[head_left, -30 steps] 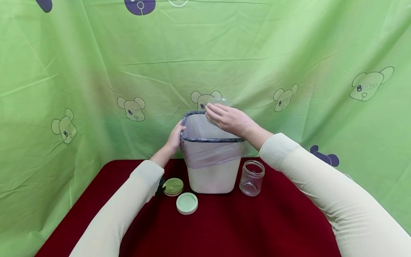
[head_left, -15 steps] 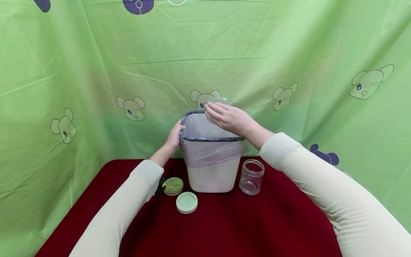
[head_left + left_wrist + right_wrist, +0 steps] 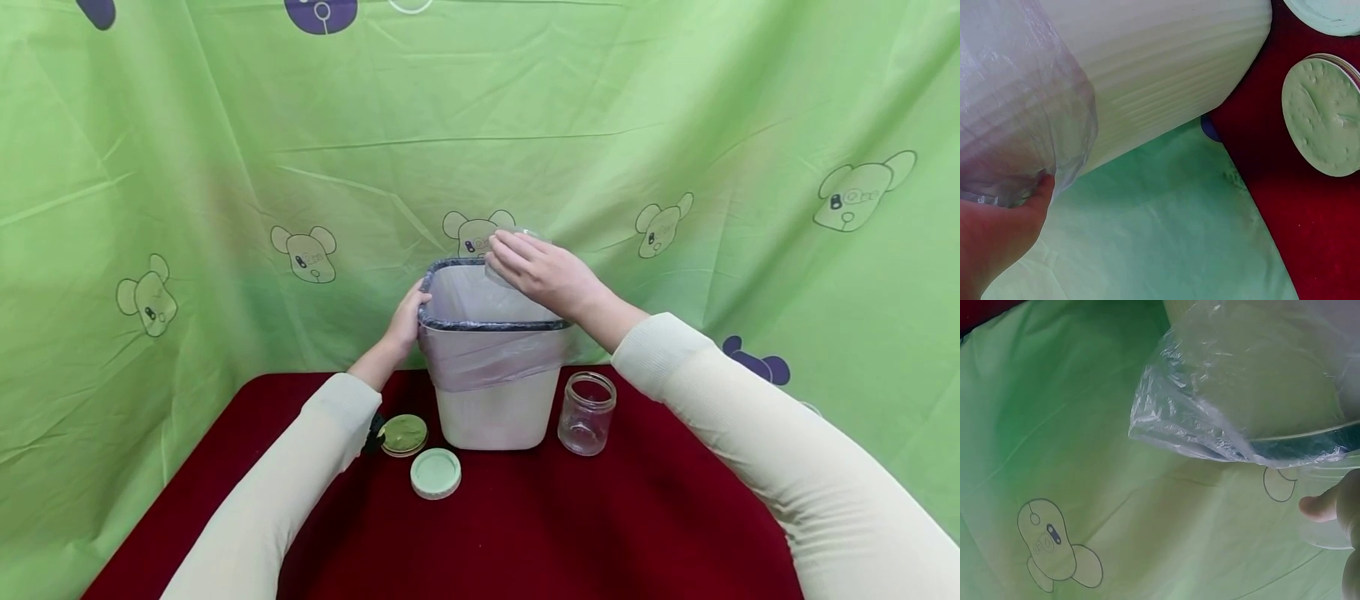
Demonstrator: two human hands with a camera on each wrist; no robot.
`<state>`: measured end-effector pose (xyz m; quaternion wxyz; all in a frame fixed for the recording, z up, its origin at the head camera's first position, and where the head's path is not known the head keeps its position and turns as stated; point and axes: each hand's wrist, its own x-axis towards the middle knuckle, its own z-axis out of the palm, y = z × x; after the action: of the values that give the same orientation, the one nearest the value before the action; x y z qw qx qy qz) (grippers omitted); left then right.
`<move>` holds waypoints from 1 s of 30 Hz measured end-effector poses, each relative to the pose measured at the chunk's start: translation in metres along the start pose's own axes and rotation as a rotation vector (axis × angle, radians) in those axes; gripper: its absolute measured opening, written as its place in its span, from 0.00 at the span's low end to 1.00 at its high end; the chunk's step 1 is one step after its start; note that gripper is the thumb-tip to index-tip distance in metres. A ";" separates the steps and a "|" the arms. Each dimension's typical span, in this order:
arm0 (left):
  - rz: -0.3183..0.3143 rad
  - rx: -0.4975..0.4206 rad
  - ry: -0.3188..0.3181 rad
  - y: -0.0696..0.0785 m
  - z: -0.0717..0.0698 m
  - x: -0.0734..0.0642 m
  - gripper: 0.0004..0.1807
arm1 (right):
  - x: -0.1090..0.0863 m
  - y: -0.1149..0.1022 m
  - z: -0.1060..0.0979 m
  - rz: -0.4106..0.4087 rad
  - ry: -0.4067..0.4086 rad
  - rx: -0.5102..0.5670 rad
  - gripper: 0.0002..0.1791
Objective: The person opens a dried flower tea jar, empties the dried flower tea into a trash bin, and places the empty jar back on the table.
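Note:
A whitish trash can wears a clear liner folded over its dark-banded rim. My left hand grips the can's left side near the top, thumb over the rim. Above the can's right half, my right hand holds a clear jar, mostly covered by the fingers in the head view. In the right wrist view the jar's ringed mouth faces the can's opening. I see nothing inside the jar where it shows.
A second clear jar stands open and lidless on the red cloth, right of the can. A green lid and a pale green lid lie in front, at left. A green printed curtain hangs behind.
My right hand has shifted slightly right and turned a little with the jar, whose edge is now more hidden behind the fingers. My left hand keeps its hold on the can.

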<state>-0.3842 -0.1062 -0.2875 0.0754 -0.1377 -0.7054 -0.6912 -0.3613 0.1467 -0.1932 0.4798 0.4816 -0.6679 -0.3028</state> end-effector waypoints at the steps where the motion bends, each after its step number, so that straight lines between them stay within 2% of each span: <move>1: 0.000 -0.001 0.000 0.000 0.000 0.000 0.32 | 0.000 0.000 0.000 0.014 0.002 0.009 0.23; 7: -0.002 0.003 -0.002 0.000 0.001 0.000 0.32 | -0.002 -0.001 0.000 0.129 0.033 0.097 0.25; 16: 0.012 0.005 -0.008 -0.002 -0.001 0.002 0.32 | -0.002 -0.004 -0.003 0.288 0.024 0.196 0.28; 18: 0.009 0.005 -0.010 -0.002 -0.001 0.002 0.32 | -0.002 -0.005 -0.003 0.332 0.035 0.242 0.28; 25: 0.003 0.004 -0.010 -0.002 -0.001 0.001 0.33 | -0.003 -0.005 -0.009 0.521 0.000 0.447 0.36; 30: 0.002 0.003 -0.009 -0.001 -0.001 0.002 0.33 | -0.004 -0.002 -0.011 0.613 -0.006 0.521 0.41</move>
<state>-0.3862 -0.1067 -0.2883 0.0733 -0.1413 -0.7066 -0.6895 -0.3497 0.1507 -0.1928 0.4078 0.3647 -0.8365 0.0321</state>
